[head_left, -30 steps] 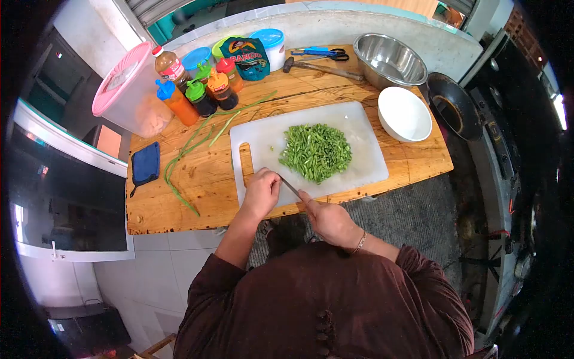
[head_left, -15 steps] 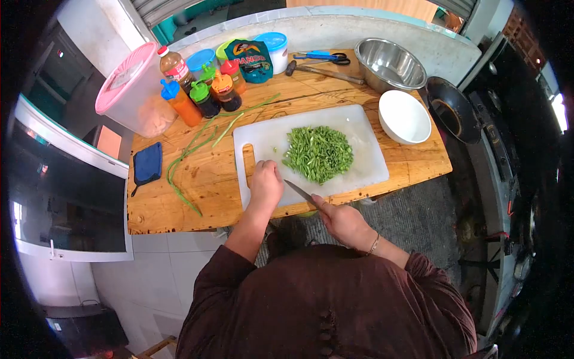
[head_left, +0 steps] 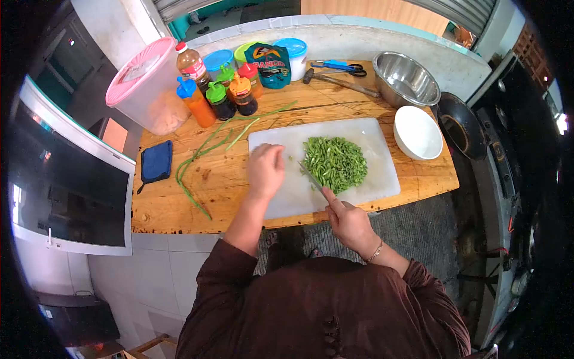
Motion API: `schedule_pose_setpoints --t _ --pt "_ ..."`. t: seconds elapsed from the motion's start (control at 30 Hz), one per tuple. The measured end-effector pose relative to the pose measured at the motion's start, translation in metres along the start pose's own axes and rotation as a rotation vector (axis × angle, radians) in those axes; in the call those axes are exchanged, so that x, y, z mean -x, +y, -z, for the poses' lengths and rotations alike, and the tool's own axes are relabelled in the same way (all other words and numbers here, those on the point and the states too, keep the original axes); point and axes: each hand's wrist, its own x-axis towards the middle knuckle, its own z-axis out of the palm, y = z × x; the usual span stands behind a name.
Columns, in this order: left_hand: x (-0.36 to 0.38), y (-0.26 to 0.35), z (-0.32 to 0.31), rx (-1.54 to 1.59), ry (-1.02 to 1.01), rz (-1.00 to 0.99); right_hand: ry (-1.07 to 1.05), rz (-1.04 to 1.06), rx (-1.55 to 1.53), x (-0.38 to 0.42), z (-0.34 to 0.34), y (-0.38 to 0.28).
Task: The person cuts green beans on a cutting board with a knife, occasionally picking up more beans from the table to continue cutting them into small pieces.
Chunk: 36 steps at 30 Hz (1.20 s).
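A heap of chopped green vegetable (head_left: 335,164) lies on a white cutting board (head_left: 381,170). My right hand (head_left: 351,226) grips a kitchen knife (head_left: 313,180) by its handle at the board's near edge. The blade points forward and left, along the heap's near left side. My left hand (head_left: 266,170) is over the left part of the board, its fingers curled together, covering the board's handle slot. Whether anything is inside those fingers is hidden. Left of the board, a few long green stalks (head_left: 190,161) lie on the wooden table (head_left: 233,200).
At the right stand a white bowl (head_left: 418,133), a steel bowl (head_left: 407,78) and a black pan (head_left: 463,128). Scissors (head_left: 357,70) and a hammer (head_left: 344,82) lie behind the board. Several sauce bottles (head_left: 197,103) and a pink-lidded tub (head_left: 149,90) stand back left, near a blue cloth pad (head_left: 156,161).
My left hand has moved forward, away from the knife. The knife has swung up against the heap's left side. The whole view has shifted slightly.
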Motion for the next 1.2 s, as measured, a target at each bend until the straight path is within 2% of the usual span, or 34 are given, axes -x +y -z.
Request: schedule_pose_setpoints --t 0.13,0.23,0.27,0.37,0.47,0.53,0.67,0.77,0.87,0.97,1.0,1.07,1.13,1.2 --pt "-0.010 -0.064 0.021 -0.301 0.121 0.034 -0.130 -0.035 0.065 -0.001 -0.009 -0.009" --pt "-0.022 -0.098 0.030 -0.488 0.010 0.035 -0.032 -0.048 -0.015 -0.006 -0.014 -0.016" --pt "-0.023 -0.102 0.028 -0.494 0.052 0.074 -0.020 -0.055 -0.038 -0.010 -0.016 -0.021" --pt "-0.029 -0.128 0.026 -0.461 -0.073 0.003 -0.010 -0.054 -0.082 -0.020 -0.021 -0.034" --pt "-0.036 -0.139 0.026 -0.461 -0.078 0.024 -0.009 -0.035 -0.098 -0.026 -0.029 -0.044" --pt "-0.042 -0.145 0.031 -0.425 -0.182 0.073 -0.005 -0.054 -0.112 -0.027 -0.033 -0.051" --pt "-0.048 -0.146 0.050 -0.296 -0.257 0.188 0.068 -0.156 -0.145 -0.028 -0.032 -0.068" --pt "-0.049 -0.130 0.077 0.085 -0.374 0.433 0.165 -0.181 -0.177 -0.023 -0.036 -0.067" --pt "-0.045 -0.103 0.099 0.294 -0.450 0.476 0.200 -0.221 -0.167 -0.022 -0.036 -0.070" --pt "-0.032 -0.102 0.095 0.824 -0.594 0.708 0.239 -0.253 -0.236 -0.021 -0.043 -0.077" --pt "-0.029 -0.097 0.095 0.915 -0.631 0.714 0.261 -0.233 -0.240 -0.021 -0.046 -0.078" --pt "-0.021 -0.086 0.091 0.986 -0.661 0.784 0.302 -0.194 -0.248 -0.020 -0.052 -0.079" --pt "-0.008 -0.078 0.081 0.965 -0.665 0.805 0.289 -0.247 -0.229 -0.019 -0.050 -0.082" --pt "0.008 -0.069 0.072 0.715 -0.647 0.607 0.289 -0.291 -0.212 -0.016 -0.051 -0.083"
